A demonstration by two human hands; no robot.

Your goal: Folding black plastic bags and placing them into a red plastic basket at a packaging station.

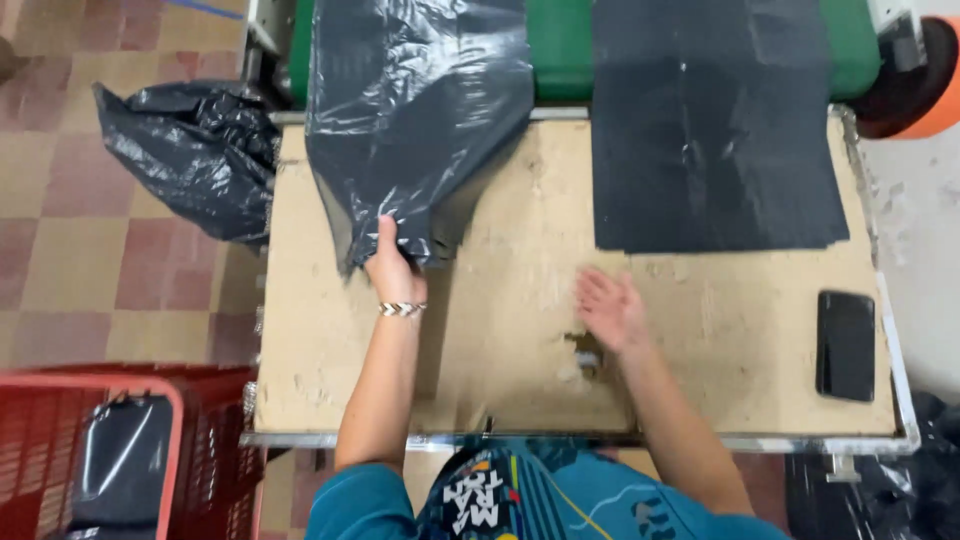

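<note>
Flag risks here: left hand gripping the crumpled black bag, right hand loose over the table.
1. The left hand pinches only a corner of the crumpled black bag; the slick film might slip free.
2. The flat stack of black sheets lies near the moving right hand and could be skewed.
3. The dark phone sits near the table edge.

This looks like a small workshop or packing room. A worn chipboard bench carries stacked black plastic sheets. A green machine stands behind, above a tiled floor.

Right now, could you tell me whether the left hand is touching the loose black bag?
Touching: the head view shows the left hand pinching the black bag's lower edge.
</note>
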